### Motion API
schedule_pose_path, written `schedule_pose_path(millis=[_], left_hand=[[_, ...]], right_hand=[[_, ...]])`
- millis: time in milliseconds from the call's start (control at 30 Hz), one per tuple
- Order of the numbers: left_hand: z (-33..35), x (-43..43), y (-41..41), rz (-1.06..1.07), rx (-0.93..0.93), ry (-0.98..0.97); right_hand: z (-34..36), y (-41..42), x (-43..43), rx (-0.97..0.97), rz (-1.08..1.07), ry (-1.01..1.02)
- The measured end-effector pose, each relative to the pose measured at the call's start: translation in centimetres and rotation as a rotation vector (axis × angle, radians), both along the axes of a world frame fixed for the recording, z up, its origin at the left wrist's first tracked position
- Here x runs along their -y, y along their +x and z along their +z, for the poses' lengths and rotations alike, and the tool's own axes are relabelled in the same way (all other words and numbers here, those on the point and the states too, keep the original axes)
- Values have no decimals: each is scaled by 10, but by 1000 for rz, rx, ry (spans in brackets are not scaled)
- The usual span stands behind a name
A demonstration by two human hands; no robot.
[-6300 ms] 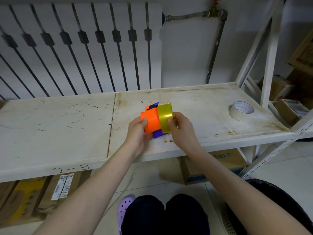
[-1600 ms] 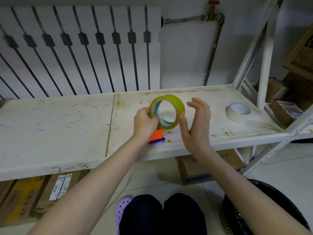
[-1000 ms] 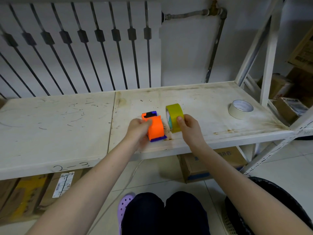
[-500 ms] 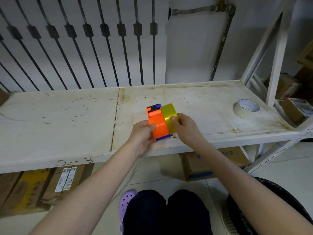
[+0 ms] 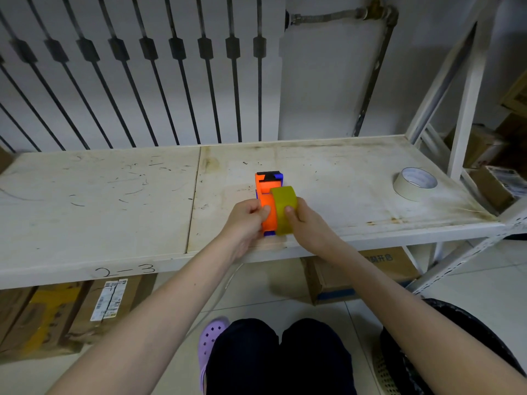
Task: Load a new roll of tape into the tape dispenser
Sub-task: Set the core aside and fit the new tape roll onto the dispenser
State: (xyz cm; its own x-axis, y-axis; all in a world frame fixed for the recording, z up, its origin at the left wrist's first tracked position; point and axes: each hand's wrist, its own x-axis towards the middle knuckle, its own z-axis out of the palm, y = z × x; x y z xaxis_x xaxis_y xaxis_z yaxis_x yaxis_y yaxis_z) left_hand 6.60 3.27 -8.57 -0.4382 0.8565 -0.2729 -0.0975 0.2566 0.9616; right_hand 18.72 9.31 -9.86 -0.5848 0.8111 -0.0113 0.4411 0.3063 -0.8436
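Head view: left hand holds dispenser, right hand holds roll.

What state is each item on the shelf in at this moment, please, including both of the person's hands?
Left hand: closed around the dispenser's left side.
Right hand: grip on the yellow roll, pressing it sideways.
Orange tape dispenser: on the shelf near its front edge, held.
Yellow tape roll: on edge, against the dispenser's right side; whether fully seated cannot be told.
White tape roll: lying flat at the shelf's right end, untouched.
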Motion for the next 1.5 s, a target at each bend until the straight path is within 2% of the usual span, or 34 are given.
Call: schedule_pose_path(millis=[300,500,700,767,833,967,1067,1367,1500], left_hand=[[0,3,4,-54,-71,-50],[-6,5,1,-59,78,9],[-12,4,3,-58,260,96],[-13,5,2,16,357,145],[-14,6,-1,34,374,158],[-15,8,4,-17,285,111],[-16,8,7,-13,244,92],[2,-2,3,-16,270,145],[10,-4,0,-40,377,157]], right_hand=[[-14,3,13,-123,23,7],[-31,7,18,-180,110,79],[-39,8,22,-95,172,208],[-36,6,21,-46,155,285],[-27,4,19,-46,91,303],[-5,3,9,-148,-210,95],[-3,4,2,-99,-192,52],[-7,11,6,-254,-115,240],[-13,11,10,-291,-101,366]])
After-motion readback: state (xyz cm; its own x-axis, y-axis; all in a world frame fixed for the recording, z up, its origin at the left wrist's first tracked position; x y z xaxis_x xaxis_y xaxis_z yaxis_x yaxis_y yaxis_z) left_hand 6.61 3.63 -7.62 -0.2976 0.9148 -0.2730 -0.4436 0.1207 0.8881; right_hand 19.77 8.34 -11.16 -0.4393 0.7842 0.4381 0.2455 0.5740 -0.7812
